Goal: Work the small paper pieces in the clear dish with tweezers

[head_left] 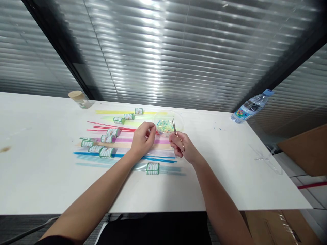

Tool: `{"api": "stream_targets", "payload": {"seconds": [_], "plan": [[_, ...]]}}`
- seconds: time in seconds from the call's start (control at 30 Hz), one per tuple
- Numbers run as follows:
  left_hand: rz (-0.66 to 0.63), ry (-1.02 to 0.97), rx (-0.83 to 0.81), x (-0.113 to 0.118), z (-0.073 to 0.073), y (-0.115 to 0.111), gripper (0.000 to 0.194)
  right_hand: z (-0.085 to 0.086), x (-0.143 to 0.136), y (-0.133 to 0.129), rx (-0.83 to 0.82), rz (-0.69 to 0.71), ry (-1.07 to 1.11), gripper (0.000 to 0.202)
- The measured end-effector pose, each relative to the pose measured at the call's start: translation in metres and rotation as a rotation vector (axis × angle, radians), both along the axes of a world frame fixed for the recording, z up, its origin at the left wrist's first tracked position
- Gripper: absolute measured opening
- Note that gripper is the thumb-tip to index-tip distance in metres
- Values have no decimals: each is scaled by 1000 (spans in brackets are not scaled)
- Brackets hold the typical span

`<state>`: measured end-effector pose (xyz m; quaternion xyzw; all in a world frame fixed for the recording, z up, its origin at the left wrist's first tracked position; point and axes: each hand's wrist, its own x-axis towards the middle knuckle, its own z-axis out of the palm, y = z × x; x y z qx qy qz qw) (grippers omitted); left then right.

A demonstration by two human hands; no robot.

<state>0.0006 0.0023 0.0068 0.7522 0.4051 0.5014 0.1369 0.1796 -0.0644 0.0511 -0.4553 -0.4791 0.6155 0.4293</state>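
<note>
**Scissors out over the straw bits**

Right hand (184,147) grips small scissors (175,128), tips up by the clear dish (178,117) of coloured bits. Left hand (143,139) is pinched shut on a thin straw (163,127) just beside that dish. Coloured straws (107,128) with banded rolls lie across the white counter (38,170).

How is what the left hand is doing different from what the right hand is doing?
The right hand grips thin metal scissors, blades pointing up toward the clear bowl; the left hand pinches something too thin to make out. The left hand sits over the coloured strips; the right hand is just past their ends. Both hover close together above the white table.
</note>
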Motion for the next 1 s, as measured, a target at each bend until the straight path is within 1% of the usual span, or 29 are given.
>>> {"api": "stream_targets", "payload": {"seconds": [0.17, 0.27, 0.57, 0.7, 0.9, 1.0], "plan": [[-13, -18, -11, 0, -1, 1, 12, 2, 1, 0, -5, 28, -10, 43], [-21, -26, -11, 0, -2, 1, 12, 2, 0, -1, -9, 18, -6, 44], [-34, -20, 0, 0, 0, 0, 12, -8, 1, 1, 39, 13, -112, 41], [-61, -5, 25, 1, 0, -2, 12, -7, 1, 2, 37, -17, -129, 44], [-31, -7, -2, 1, 0, -2, 13, -7, 0, 1, 38, 2, -134, 45], [-49, -5, -5, 0, 0, -2, 13, -8, 0, 1, 32, 10, -150, 45]]}}
